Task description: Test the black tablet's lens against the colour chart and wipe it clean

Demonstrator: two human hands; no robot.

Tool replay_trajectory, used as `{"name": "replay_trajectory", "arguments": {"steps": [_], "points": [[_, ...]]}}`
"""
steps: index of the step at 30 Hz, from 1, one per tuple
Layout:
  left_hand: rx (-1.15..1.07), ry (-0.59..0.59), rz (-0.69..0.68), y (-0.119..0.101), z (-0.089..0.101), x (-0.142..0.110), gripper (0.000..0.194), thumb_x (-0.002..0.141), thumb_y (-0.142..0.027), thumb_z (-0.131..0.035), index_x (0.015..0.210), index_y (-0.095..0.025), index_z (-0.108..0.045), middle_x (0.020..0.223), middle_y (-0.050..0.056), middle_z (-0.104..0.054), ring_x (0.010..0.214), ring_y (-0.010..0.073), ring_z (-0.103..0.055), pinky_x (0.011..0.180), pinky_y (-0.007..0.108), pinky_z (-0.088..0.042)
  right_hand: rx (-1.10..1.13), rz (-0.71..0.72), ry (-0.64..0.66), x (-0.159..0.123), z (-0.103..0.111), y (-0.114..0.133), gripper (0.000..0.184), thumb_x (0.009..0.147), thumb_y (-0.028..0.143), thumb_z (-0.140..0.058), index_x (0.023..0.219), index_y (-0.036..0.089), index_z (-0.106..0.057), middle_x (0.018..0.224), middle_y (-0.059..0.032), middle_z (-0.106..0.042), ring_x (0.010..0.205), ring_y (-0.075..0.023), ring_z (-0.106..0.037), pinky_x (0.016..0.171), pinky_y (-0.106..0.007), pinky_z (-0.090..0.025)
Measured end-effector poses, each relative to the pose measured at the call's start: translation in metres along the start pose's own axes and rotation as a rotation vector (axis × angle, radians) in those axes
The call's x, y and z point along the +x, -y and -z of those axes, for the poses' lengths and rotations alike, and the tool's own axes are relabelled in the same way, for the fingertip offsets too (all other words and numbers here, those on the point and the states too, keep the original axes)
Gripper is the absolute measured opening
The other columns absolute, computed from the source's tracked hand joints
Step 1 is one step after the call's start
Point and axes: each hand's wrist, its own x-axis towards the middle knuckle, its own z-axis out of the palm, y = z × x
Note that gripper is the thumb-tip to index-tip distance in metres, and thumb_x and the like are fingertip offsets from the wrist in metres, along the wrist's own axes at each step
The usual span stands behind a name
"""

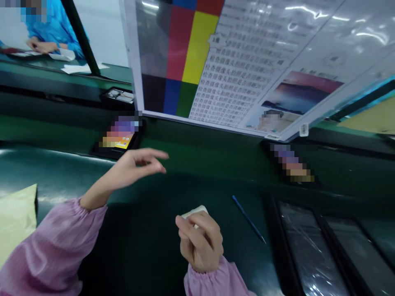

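My left hand (pixel 135 166) hangs above the dark green bench (pixel 200 164), fingers loosely stretched forward and holding nothing, just short of a lit phone (pixel 119 137) lying at the bench's back edge. My right hand (pixel 200 242) is lower and nearer, its fingers curled round a small white block (pixel 195 212) whose top edge pokes out above the knuckles. Both arms wear pink sleeves. A blue pen (pixel 248 218) lies on the bench to the right of my right hand.
A slanted test chart board (pixel 234 61) with colour patches and text stands behind. A second phone (pixel 293 166) lies right of centre. Black trays with wrapped screens (pixel 311 246) sit at right. A yellowish sheet (pixel 15 218) lies at left. Another person in blue works far left.
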Motion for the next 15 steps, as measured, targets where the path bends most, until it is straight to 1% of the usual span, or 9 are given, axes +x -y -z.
{"name": "replay_trajectory", "arguments": {"steps": [1,2,3,4,5,7,9,12,15], "points": [[0.118,-0.300,-0.001,0.017,0.006,0.004,0.035,0.097,-0.047,-0.064,0.119,-0.020,-0.071,0.091,0.006,-0.079,0.082,0.0192,-0.072,0.074,0.030,-0.055,0.023,0.004,0.010,-0.002,-0.002,0.001,0.022,0.106,0.014,-0.054,0.114,0.017,-0.073,0.090,-0.0037,-0.059,0.065,-0.0122,-0.056,0.053,-0.027,-0.048],[0.191,-0.515,-0.001,0.036,0.012,0.008,0.037,0.102,-0.046,-0.054,0.125,-0.019,-0.065,0.096,0.008,-0.078,0.087,0.0206,-0.071,0.077,0.033,-0.055,0.046,0.011,0.025,-0.005,-0.005,0.003,0.023,0.106,0.016,-0.051,0.115,0.017,-0.073,0.089,-0.0042,-0.060,0.065,-0.0125,-0.056,0.054,-0.028,-0.049],[0.244,-0.654,0.005,0.055,0.018,0.012,0.038,0.104,-0.042,-0.048,0.130,-0.017,-0.059,0.102,0.011,-0.076,0.095,0.0231,-0.070,0.083,0.037,-0.053,0.065,0.014,0.043,-0.007,-0.009,0.006,0.024,0.107,0.016,-0.049,0.115,0.016,-0.072,0.088,-0.0044,-0.061,0.064,-0.0129,-0.056,0.054,-0.028,-0.049],[0.296,-0.754,0.009,0.074,0.023,0.014,0.037,0.104,-0.038,-0.044,0.131,-0.015,-0.056,0.105,0.013,-0.074,0.100,0.0252,-0.069,0.089,0.041,-0.051,0.083,0.022,0.066,-0.009,-0.012,0.009,0.026,0.107,0.017,-0.047,0.116,0.016,-0.071,0.086,-0.0046,-0.062,0.063,-0.0134,-0.056,0.054,-0.029,-0.049],[0.341,-0.815,0.004,0.090,0.027,0.015,0.035,0.104,-0.035,-0.041,0.128,-0.014,-0.055,0.107,0.015,-0.073,0.104,0.0267,-0.068,0.095,0.044,-0.049,0.099,0.036,0.087,-0.012,-0.016,0.011,0.027,0.107,0.017,-0.045,0.116,0.016,-0.071,0.085,-0.0046,-0.062,0.061,-0.0136,-0.055,0.053,-0.029,-0.048],[0.417,-0.863,-0.018,0.114,0.032,0.016,0.032,0.104,-0.031,-0.034,0.121,-0.015,-0.057,0.117,0.018,-0.070,0.116,0.0286,-0.064,0.103,0.047,-0.044,0.117,0.063,0.107,-0.015,-0.023,0.016,0.027,0.107,0.017,-0.044,0.115,0.016,-0.070,0.083,-0.0042,-0.063,0.059,-0.0138,-0.054,0.052,-0.030,-0.046],[0.488,-0.844,-0.052,0.126,0.033,0.016,0.033,0.104,-0.030,-0.031,0.115,-0.017,-0.059,0.127,0.017,-0.067,0.123,0.0287,-0.060,0.108,0.047,-0.041,0.108,0.048,0.105,-0.017,-0.027,0.018,0.026,0.106,0.016,-0.044,0.113,0.017,-0.070,0.083,-0.0036,-0.063,0.062,-0.0142,-0.056,0.057,-0.031,-0.049],[0.580,-0.739,-0.087,0.130,0.030,0.017,0.034,0.103,-0.032,-0.032,0.108,-0.020,-0.063,0.126,0.013,-0.069,0.119,0.0278,-0.062,0.108,0.046,-0.041,0.079,-0.032,0.106,-0.016,-0.026,0.018,0.025,0.106,0.015,-0.046,0.111,0.018,-0.070,0.087,-0.0033,-0.065,0.071,-0.0144,-0.062,0.072,-0.031,-0.054],[0.644,-0.661,-0.088,0.131,0.028,0.018,0.038,0.104,-0.031,-0.030,0.102,-0.021,-0.066,0.127,0.012,-0.071,0.115,0.0283,-0.064,0.106,0.048,-0.040,0.070,-0.063,0.090,-0.013,-0.023,0.018,0.025,0.105,0.015,-0.047,0.109,0.019,-0.071,0.089,-0.0031,-0.066,0.074,-0.0140,-0.063,0.076,-0.031,-0.054]]}}
